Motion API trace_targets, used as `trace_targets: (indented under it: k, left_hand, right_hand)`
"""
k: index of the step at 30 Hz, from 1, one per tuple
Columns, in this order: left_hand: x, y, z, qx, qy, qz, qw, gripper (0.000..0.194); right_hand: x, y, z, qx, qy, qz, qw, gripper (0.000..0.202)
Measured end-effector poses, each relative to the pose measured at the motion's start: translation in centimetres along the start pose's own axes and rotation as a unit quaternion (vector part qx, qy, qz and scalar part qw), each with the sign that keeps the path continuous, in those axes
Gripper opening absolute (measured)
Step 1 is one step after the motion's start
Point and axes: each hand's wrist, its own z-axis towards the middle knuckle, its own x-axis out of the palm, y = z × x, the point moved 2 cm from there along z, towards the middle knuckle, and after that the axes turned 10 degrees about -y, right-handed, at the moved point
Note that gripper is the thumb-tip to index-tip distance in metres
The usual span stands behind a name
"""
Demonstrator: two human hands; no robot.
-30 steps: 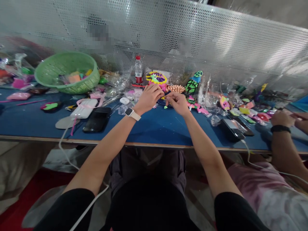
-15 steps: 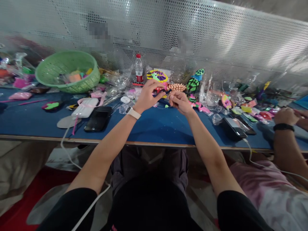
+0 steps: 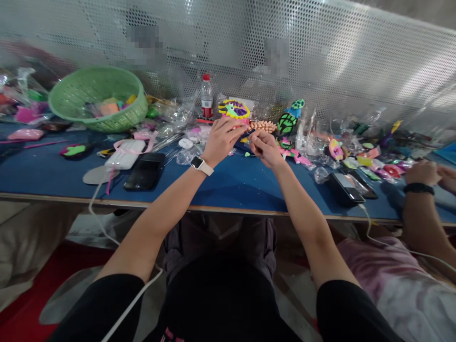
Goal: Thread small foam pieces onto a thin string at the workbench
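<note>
Above the blue table (image 3: 242, 192), my left hand (image 3: 223, 140) wears a pale-banded watch (image 3: 201, 165). Its fingers reach right and come together with the thumb at a dark blue strip (image 3: 251, 132), which looks like soft clay. My right hand (image 3: 266, 148) pinches the strip's other side between curled fingers and thumb. My fingers hide part of it. A small light green bit (image 3: 247, 154) lies below the hands. Just behind them are a yellow-edged, purple and green clay figure (image 3: 233, 109), a peach spiky piece (image 3: 262, 126) and a green and black figure (image 3: 286, 123).
A green basket (image 3: 98, 124) holding coloured packets stands back left, near a red-capped bottle (image 3: 206, 96). A black phone (image 3: 145, 171) and white power bank (image 3: 125, 154) lie left; another device (image 3: 345, 189) lies right. A co-worker's hand (image 3: 422, 172) is far right. A perforated metal panel (image 3: 228, 42) rises behind.
My left hand has rolled slightly, so the watch face shows more. The fingers of both hands have shifted a little around the dark blue strip. The view has tilted slightly.
</note>
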Motion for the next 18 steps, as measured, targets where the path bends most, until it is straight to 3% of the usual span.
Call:
trace_targets:
  k: [8, 13, 18]
  left_hand:
    - [0.0, 0.7, 0.4, -0.063, 0.025, -0.065, 0.996, 0.024]
    - [-0.2, 0.7, 0.9, -0.112, 0.055, -0.189, 0.974, 0.028]
    - [-0.1, 1.1, 1.0, -0.142, 0.115, -0.260, 0.948, 0.039]
  right_hand:
    - [0.0, -0.7, 0.4, -0.051, 0.005, -0.062, 0.997, 0.052]
    - [-0.4, 0.1, 0.3, -0.104, -0.014, -0.092, 0.990, 0.050]
    - [-0.4, 0.4, 0.2, -0.071, -0.018, -0.086, 0.994, 0.053]
